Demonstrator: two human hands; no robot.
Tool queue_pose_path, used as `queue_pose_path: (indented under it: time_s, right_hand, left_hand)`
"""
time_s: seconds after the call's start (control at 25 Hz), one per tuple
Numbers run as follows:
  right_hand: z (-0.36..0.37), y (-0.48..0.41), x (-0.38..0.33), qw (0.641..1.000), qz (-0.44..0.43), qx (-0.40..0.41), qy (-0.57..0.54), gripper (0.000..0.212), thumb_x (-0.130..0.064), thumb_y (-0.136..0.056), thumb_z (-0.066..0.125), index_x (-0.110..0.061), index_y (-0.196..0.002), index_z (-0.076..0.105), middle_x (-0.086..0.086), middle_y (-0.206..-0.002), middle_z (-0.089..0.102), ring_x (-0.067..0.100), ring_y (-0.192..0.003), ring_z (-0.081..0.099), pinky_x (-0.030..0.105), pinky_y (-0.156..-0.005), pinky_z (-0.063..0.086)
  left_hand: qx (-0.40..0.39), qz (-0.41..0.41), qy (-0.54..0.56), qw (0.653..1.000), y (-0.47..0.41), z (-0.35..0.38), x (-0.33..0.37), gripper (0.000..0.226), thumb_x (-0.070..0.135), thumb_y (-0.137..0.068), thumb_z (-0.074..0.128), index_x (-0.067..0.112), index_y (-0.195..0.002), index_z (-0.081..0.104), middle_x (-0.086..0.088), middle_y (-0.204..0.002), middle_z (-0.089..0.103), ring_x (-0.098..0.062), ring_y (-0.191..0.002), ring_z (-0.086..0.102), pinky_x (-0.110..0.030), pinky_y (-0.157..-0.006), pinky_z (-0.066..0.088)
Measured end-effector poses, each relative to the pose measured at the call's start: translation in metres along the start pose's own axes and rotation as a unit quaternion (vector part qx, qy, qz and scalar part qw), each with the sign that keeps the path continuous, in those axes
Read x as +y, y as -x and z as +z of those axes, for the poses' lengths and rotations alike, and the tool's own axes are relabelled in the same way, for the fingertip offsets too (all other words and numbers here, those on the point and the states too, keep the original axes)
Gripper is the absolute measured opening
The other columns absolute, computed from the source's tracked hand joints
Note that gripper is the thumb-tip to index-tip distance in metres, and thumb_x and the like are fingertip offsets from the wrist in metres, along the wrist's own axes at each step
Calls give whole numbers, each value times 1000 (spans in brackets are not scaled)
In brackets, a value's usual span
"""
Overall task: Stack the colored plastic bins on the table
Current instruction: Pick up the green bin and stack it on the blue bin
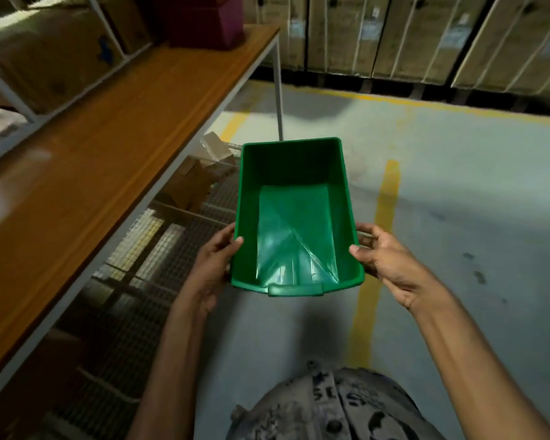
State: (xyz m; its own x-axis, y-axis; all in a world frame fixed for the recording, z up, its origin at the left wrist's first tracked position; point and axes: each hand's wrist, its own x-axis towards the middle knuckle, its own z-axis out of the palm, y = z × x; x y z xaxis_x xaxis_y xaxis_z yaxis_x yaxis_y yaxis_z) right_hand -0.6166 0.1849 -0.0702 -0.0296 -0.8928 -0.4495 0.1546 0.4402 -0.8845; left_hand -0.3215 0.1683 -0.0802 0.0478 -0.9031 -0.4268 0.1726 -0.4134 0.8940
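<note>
Your thumbs (238, 240) hook over the side rims, fingers curled outside: left hand (215, 265) and right hand (391, 265) both grip the green bin (294, 166) near its near end. It hangs over the floor (458, 185), long axis pointing away from you; the wooden table (108, 138) lies left, closer to your left hand.

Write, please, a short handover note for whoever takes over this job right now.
Left hand grips the green bin by its left wall, thumb over the rim.
Right hand grips the right wall likewise.
The bin is empty, upright, held above the floor, right of the table.
Done: bin in hand; no stack in view.
Left: set it on the table and stack it; the dark red thing at the far end may be another bin.
</note>
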Motion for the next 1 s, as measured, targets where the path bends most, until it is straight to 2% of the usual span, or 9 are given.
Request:
queue_pose_path:
  time_s: [0.08, 0.2, 0.28, 0.36, 0.44, 0.64, 0.72, 0.84, 1.0]
  right_hand:
    - [-29, -3, 5, 997, -27, 20, 67, 44, 15, -95, 54, -17, -125, 53, 8, -119, 64, 17, -96, 63, 24, -68, 57]
    - [-66, -11, 1, 985, -63, 61, 149, 45, 16, -92, 58, -16, -123, 49, 2, -105, 60, 13, -90, 58, 15, -66, 53]
    - [-85, -23, -1, 972, -81, 86, 203, 46, 13, -89, 62, -17, -122, 50, -1, -103, 60, 14, -92, 59, 20, -75, 55]
    - [-99, -40, -5, 958, -94, 101, 252, 49, 10, -86, 68, -19, -120, 51, -3, -104, 60, 14, -95, 60, 32, -85, 55]
    - [-103, -61, -10, 953, -95, 107, 266, 53, 8, -82, 73, -23, -120, 52, -6, -103, 59, 14, -96, 62, 33, -84, 55]
    - [-103, -139, -33, 933, -106, 112, 325, 68, 7, -79, 74, -25, -135, 51, -8, -105, 52, 4, -93, 56, 8, -68, 43]
    - [-105, -174, -52, 925, -114, 130, 338, 67, 8, -79, 72, -23, -134, 50, -5, -106, 52, 2, -91, 54, 7, -64, 42]
    - [-112, -228, -90, 921, -119, 182, 322, 63, 11, -79, 69, -20, -132, 53, 1, -113, 56, 2, -90, 55, 7, -63, 43]
    - [-121, -285, -147, 952, -74, 193, 225, 56, 14, -84, 64, -16, -131, 58, 3, -115, 63, 10, -93, 61, 23, -75, 53]
  left_hand:
    - [1, 28, -25, 999, -12, 30, -23, 46, 1, -101, 55, 19, -143, 58, -6, -132, 70, -22, -113, 71, -39, -90, 60]
    - [6, 32, -54, 998, -29, 70, -41, 49, 2, -99, 60, 23, -143, 58, -1, -132, 70, -19, -116, 69, -32, -80, 63]
    - [-1, 27, -72, 997, -38, 90, -42, 48, 1, -97, 63, 22, -141, 58, 1, -129, 69, -19, -115, 68, -26, -75, 62]
    - [-1, 22, -88, 996, -57, 103, -40, 46, -1, -96, 64, 21, -137, 59, -2, -127, 68, -21, -114, 67, -30, -77, 61]
    - [7, 18, -107, 994, -86, 107, -39, 44, -3, -96, 64, 22, -131, 60, -5, -126, 69, -25, -115, 67, -34, -78, 60]
    - [13, 10, -148, 989, -181, 128, -18, 41, -7, -94, 64, 22, -122, 61, -4, -119, 70, -28, -109, 68, -27, -64, 60]
    - [-7, 10, -144, 990, -220, 148, 1, 41, -10, -94, 61, 22, -121, 61, 1, -113, 70, -24, -105, 68, -22, -60, 60]
    - [-54, 11, -147, 988, -280, 176, 40, 46, -7, -95, 62, 21, -130, 60, -3, -119, 67, -23, -109, 66, -21, -63, 60]
    - [-65, 13, -137, 988, -349, 210, 104, 47, -6, -91, 65, 22, -130, 64, -8, -120, 70, -22, -103, 71, -24, -63, 60]
